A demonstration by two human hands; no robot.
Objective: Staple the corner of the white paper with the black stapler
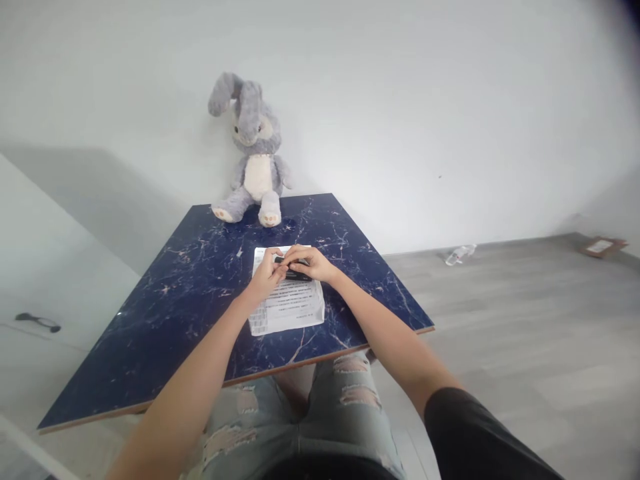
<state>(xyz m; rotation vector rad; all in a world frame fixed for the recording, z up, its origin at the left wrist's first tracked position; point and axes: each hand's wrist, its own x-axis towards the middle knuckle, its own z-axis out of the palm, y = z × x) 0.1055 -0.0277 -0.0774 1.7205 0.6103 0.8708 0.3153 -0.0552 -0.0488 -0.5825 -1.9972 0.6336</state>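
Note:
Both hands meet over a printed sheet of paper [287,313] on the blue marble-patterned table [190,313]. My left hand [269,273] is closed, its fingertips pinching the left end of a small black object [300,275]. From the right, my right hand [313,261] curls over the same object, with its fingertips touching those of the left. The fingers cover much of the black object, so its kind cannot be made out. The paper lies beneath both hands, its upper part partly hidden.
A grey plush rabbit [257,177] sits at the table's far edge against the white wall [400,120]. On the grey floor [500,320] to the right lie a clear plastic bottle [460,254] and a brown box [603,246]. A dark handle [37,322] shows at far left.

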